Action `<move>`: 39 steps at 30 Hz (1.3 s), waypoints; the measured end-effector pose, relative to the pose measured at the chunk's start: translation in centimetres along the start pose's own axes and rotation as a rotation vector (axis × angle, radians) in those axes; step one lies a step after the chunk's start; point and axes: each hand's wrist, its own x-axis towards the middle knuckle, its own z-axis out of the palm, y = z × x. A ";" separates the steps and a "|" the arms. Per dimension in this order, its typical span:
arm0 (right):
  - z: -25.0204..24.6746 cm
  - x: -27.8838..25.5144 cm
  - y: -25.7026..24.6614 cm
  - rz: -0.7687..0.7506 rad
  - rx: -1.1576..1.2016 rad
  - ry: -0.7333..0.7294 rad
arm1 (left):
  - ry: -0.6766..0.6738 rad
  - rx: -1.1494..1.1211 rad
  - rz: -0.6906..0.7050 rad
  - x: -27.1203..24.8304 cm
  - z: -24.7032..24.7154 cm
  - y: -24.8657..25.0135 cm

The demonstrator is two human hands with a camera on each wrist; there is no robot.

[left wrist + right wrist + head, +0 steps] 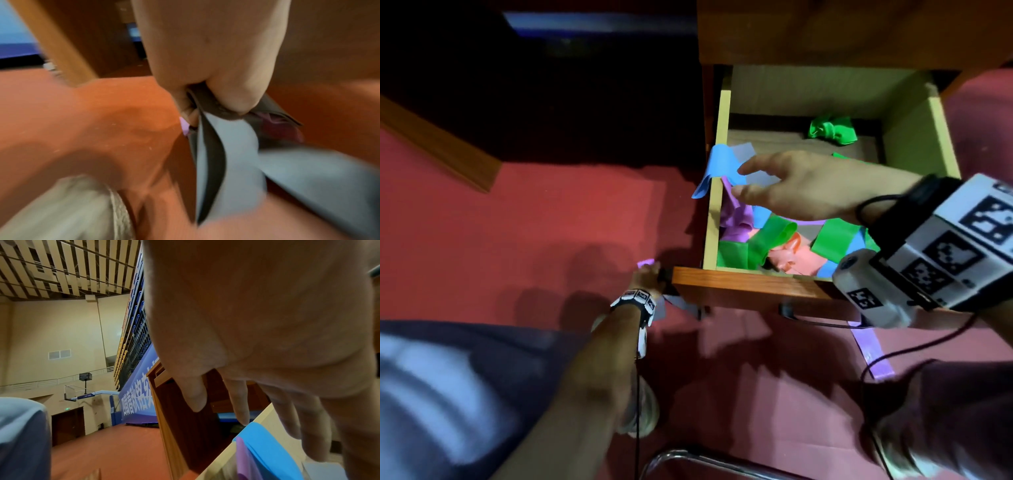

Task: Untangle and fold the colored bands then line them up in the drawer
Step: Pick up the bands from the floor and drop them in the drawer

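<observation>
The open wooden drawer (750, 284) holds a tangle of colored bands: green (767, 240), purple (736, 216), pink (798, 257), with a knotted green band (832, 130) at the back. A blue band (722, 164) (267, 443) hangs over the drawer's left wall. My right hand (743, 181) (246, 415) hovers over it with straight, spread fingers, holding nothing. My left hand (649, 277) (205, 104) is low by the drawer's front left corner, pinching a grey band (681, 303) (230, 146) together with a purple end (645, 263) (184, 126).
The drawer comes out of a wooden cabinet (825, 31) standing on a red floor (551, 222). A purple strip (869, 349) lies on the floor below the drawer front. A metal chair frame (688, 459) is at the bottom, a wooden beam (438, 144) at the left.
</observation>
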 end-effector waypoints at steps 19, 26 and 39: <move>-6.0 -7.4 7.3 -0.019 0.243 0.392 | 0.389 0.148 0.533 -18.2 -28.6 17.5; -6.9 -10.1 16.3 0.102 0.326 0.625 | 0.332 0.073 0.846 -22.3 -23.2 26.7; 3.0 -8.0 31.4 0.498 0.443 0.526 | -0.070 0.653 0.720 -16.3 -14.3 34.5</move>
